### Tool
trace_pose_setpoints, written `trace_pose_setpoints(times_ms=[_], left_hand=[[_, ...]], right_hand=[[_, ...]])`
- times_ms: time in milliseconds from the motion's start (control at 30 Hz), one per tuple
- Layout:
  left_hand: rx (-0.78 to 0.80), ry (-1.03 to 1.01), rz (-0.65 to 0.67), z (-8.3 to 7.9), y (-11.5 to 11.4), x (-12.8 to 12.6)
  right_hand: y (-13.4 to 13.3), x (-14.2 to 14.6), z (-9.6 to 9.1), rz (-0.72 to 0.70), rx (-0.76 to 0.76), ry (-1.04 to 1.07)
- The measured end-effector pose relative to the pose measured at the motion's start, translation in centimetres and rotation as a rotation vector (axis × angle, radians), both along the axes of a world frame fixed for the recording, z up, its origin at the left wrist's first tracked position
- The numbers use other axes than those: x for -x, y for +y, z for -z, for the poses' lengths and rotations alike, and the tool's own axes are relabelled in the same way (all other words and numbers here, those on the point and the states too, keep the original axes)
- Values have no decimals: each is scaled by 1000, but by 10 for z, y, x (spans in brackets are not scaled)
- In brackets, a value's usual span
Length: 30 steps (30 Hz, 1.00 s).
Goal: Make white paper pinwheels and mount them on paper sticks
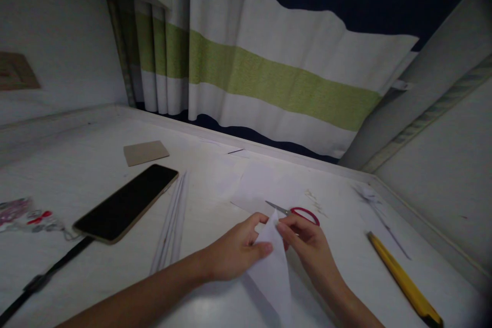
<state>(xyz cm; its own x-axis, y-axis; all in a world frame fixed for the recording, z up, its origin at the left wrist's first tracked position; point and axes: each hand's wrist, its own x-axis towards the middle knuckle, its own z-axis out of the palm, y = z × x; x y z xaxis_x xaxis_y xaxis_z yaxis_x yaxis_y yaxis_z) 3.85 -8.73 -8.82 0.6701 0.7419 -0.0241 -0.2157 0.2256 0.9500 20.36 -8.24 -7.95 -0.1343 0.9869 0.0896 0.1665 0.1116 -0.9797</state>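
Note:
Both of my hands hold one folded sheet of white paper (271, 271), which narrows to a point at the top. My left hand (240, 248) grips its left edge, the thumb lying across the front face. Near the tip, my right hand (307, 238) pinches the right edge between thumb and fingers. Just beyond the hands lies a pair of scissors (303, 211) with red handles, its blades pointing left. The right hand's fingers overlap part of the scissors in view, and I cannot tell whether they touch.
A smartphone (130, 205) with a black strap (57, 266) lies at left, near folded white paper strips (172, 225) and a tan card (146, 152). At right is a yellow utility knife (403, 279). A striped curtain (269, 72) hangs behind the white table (207, 302).

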Motion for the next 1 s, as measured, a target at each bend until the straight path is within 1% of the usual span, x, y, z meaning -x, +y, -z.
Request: trace_pose_setpoints(times_ms=[100,267,333,400,500,600,700,767,833,867,900,933,1000], left_hand=[[-36,57,-3,0,-1,0],[-119,173,-46,-1,-1,1],[-133,213,-63,0,-1,2],[-137,220,-53,0,-1,2],[-129,200,7,0,-2,2],[-87,183,57,-4,-2,2],[-49,193,74,-8,-3,0],[-65,261,60,-7,-4,-1],[-127,374,16,1,-5,1],[-175,444,-36,8,-6,3],[-212,513,-60,18,-5,5],[-215,555,-63,31,-5,7],[-196,545,-32,60,-2,9]], right_hand=[[-1,1,1,-11,18,-7],[-4,7,5,-128,98,-11],[-4,9,8,-134,112,-15],[-4,9,10,-126,112,-22],[-3,7,10,-128,93,-47],[-2,6,8,-132,51,-76],[-2,4,5,-91,-27,-93],[-2,2,6,-78,-60,-105],[0,0,10,-102,-61,-116],[1,-1,12,-118,-56,-123],[3,-1,15,-129,-51,-132],[5,-1,18,-131,-52,-146],[9,-1,22,-114,-66,-183]])
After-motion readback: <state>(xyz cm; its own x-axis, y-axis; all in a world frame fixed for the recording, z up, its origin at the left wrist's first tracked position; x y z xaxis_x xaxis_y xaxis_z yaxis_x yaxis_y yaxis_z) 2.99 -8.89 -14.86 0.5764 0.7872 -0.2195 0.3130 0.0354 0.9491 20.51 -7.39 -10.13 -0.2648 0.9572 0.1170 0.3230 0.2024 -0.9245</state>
